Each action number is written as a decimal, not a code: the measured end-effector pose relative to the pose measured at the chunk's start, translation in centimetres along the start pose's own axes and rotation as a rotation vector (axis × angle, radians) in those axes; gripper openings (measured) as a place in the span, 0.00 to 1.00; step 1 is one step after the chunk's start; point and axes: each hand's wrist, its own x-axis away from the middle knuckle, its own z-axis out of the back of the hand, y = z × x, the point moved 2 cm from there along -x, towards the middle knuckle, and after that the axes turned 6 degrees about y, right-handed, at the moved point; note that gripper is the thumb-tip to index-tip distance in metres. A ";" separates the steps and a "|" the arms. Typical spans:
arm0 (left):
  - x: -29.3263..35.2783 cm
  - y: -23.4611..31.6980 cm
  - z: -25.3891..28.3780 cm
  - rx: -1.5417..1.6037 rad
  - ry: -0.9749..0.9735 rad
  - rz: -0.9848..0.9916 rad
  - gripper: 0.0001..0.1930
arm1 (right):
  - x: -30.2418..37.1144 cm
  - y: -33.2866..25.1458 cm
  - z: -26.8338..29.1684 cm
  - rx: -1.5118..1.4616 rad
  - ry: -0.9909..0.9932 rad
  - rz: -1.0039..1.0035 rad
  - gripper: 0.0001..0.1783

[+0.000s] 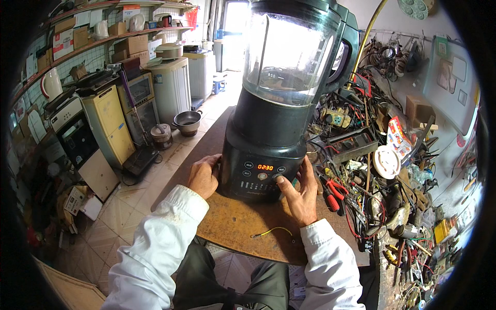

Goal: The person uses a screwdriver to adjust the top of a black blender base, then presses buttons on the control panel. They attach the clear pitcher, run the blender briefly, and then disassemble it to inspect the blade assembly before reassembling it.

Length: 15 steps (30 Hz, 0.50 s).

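Observation:
A black blender (pixel 266 129) stands upright on the brown worktable (pixel 227 222), slightly tilted in the picture. Its clear jug (pixel 289 62) is seated on the base, with a lid and a black handle on the right. Lit orange digits show on the control panel (pixel 265 167). My left hand (pixel 203 175) grips the base's left side, its fingertips hidden behind it. On the other side, my right hand (pixel 301 194) holds the base with fingers along the edge, and its thumb rests on the panel's right-hand buttons. A short yellow wire (pixel 276 230) lies near the table's front edge.
Tangled tools, wires and parts crowd the right, including red-handled pliers (pixel 335 194) and a white round disc (pixel 386 161). A dark pot (pixel 187 122) and a small cooker (pixel 161 136) stand on the tiled floor at left. Appliances and loaded shelves (pixel 124 44) line the left wall.

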 end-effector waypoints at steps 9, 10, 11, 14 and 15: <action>0.2 -0.5 -0.2 -0.019 0.013 0.002 0.17 | -0.1 -0.2 0.0 0.004 -0.013 -0.003 0.52; 0.2 -0.5 -0.3 -0.006 0.021 -0.001 0.17 | -0.1 -0.2 0.0 -0.003 -0.011 -0.006 0.52; 0.3 -0.5 -0.3 0.007 0.030 -0.003 0.17 | -0.1 -0.2 -0.1 -0.006 -0.009 -0.006 0.52; 0.1 -0.3 -0.3 -0.026 0.017 0.001 0.17 | -0.1 -0.2 0.1 0.008 -0.001 -0.007 0.52; 0.1 -0.4 -0.3 -0.028 0.017 0.001 0.17 | -0.2 -0.1 0.1 0.029 -0.003 -0.004 0.53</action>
